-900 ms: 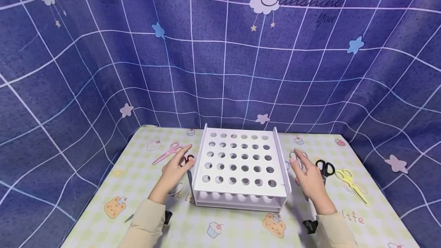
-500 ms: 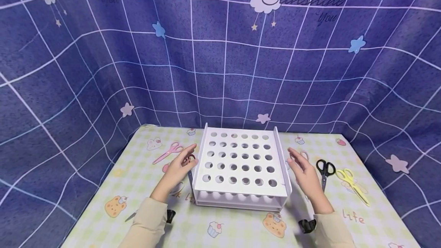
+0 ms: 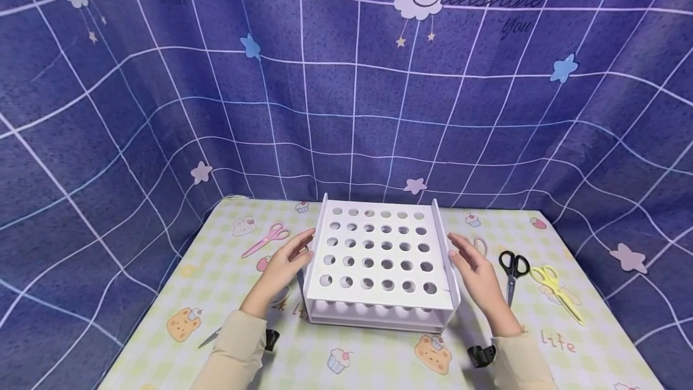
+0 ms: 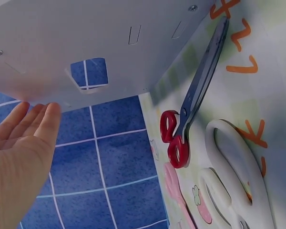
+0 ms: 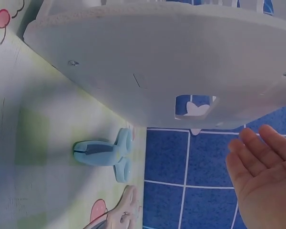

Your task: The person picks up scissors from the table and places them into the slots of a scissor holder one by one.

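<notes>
A white rack with rows of round holes stands between my two hands. My left hand is at its left side panel, fingers extended. In the left wrist view, the fingertips reach the panel's edge below a square cutout; I cannot tell whether they touch. My right hand is at the right panel with fingers loosely extended. In the right wrist view, those fingertips lie close to the panel, contact unclear. Red-handled scissors lie beside the rack's left side, and light blue scissors beside its right.
Pink scissors lie at the left, with white-handled scissors nearer. Black scissors and yellow scissors lie at the right. A blade pokes out by my left sleeve. A blue grid curtain hangs behind the table.
Both hands have moved inward, left hand to the right and right hand to the left, closing in on the rack's sides. The rack stays in place.
</notes>
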`<state>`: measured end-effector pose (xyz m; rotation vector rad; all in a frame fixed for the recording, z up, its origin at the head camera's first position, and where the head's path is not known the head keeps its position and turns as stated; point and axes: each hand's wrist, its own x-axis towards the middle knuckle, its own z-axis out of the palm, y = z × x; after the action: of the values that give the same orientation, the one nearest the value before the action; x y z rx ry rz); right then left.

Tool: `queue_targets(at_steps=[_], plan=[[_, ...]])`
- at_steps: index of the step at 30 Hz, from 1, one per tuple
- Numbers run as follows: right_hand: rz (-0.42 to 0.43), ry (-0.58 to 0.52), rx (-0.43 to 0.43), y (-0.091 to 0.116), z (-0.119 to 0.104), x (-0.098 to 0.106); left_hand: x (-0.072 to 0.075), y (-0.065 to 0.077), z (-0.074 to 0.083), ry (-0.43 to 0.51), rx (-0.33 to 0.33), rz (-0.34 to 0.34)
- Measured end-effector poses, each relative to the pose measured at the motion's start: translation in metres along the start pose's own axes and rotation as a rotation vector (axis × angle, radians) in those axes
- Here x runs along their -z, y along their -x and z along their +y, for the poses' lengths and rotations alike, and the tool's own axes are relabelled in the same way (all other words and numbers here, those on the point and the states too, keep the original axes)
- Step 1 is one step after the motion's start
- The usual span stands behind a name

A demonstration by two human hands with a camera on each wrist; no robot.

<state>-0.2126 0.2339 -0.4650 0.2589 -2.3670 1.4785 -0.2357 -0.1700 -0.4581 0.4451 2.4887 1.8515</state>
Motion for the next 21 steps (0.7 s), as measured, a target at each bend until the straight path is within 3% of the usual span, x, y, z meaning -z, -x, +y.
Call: queue_targets(at_steps=[9, 21], plan=[[-0.010, -0.065, -0.037, 0.0007, 0.0000, -0.0019, -0.0022, -0.0003, 0.0008, 0.003, 0.052, 0.005], [-0.033, -0.082, -0.064, 0.0023, -0.0004, -0.0051, -0.0025, -0.0002, -0.0003, 0.069, 0.027, -0.025]])
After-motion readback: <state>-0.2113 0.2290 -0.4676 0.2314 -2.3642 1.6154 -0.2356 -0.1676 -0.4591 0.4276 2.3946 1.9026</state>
